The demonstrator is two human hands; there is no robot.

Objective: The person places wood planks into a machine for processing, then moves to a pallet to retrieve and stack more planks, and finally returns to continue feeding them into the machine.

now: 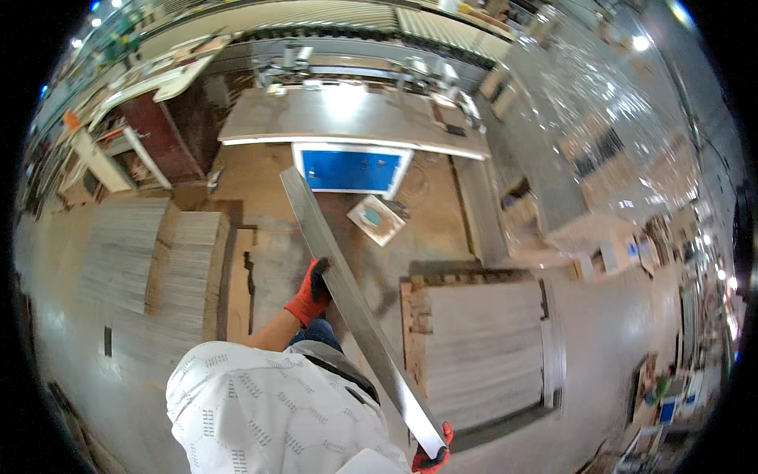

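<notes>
A long, narrow grey board [347,296] slants across the front of my body, its far end toward the workbench and its near end by my right side. My left hand [309,291], in a red glove with black fingers and palm, is closed on the board's left edge near its middle. At the near end, my right hand [434,453] grips the board in the same kind of glove, partly cut off by the lower edge of the picture. Grey boards lie in a stack [485,340] to the right of the board.
Ahead stands a workbench [316,114] with a blue-fronted cabinet [351,169] under it. A white tray-like piece [377,220] lies on the floor before it. More stacked boards [185,261] are at left. Plastic-wrapped panels [553,158] stand at right. A roller conveyor [316,20] runs behind.
</notes>
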